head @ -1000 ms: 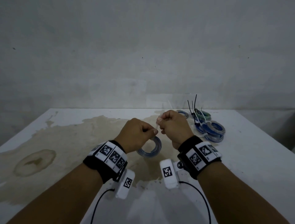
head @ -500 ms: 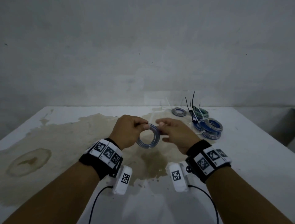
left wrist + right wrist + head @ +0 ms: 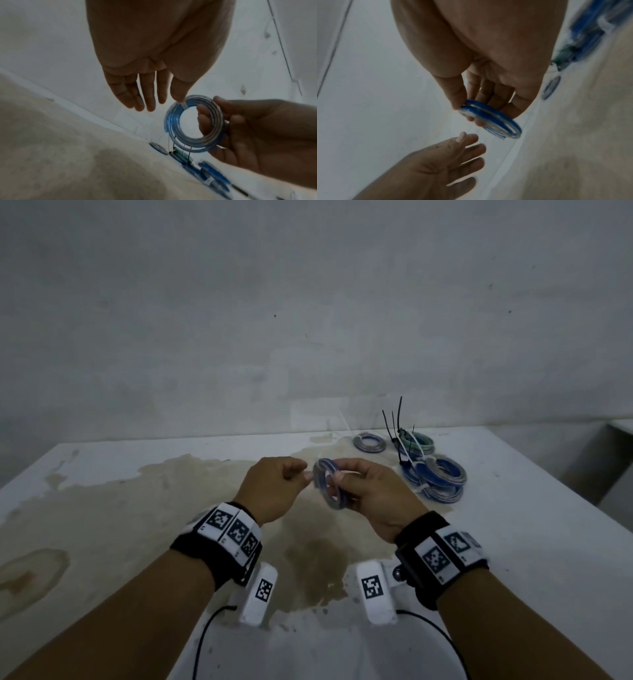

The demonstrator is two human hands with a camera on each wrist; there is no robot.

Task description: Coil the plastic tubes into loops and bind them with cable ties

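Note:
A small coil of clear-blue plastic tube (image 3: 334, 503) hangs above the stained table (image 3: 102, 508), held upright in my right hand (image 3: 337, 484). The thumb and fingers of that hand pinch its right side, as the right wrist view shows the coil (image 3: 498, 119) edge-on in my right hand (image 3: 471, 112). A white cable tie (image 3: 184, 106) binds the coil (image 3: 173, 117) at its top. My left hand (image 3: 163, 104) has straight, relaxed fingers and holds nothing; its thumb tip is right at the tie. From the head view, my left hand (image 3: 306, 474) sits just left of the coil.
Several bound blue and grey coils (image 3: 435, 477) lie piled at the back right, with a greenish coil (image 3: 416, 443) and black cable ties (image 3: 399, 416) sticking up. One small coil (image 3: 369, 442) lies apart near the wall. The table's right edge falls away.
The left hand has let go of the coil, which both hands held half a second ago. The right hand now holds it alone, turned more edge-on and shifted slightly right.

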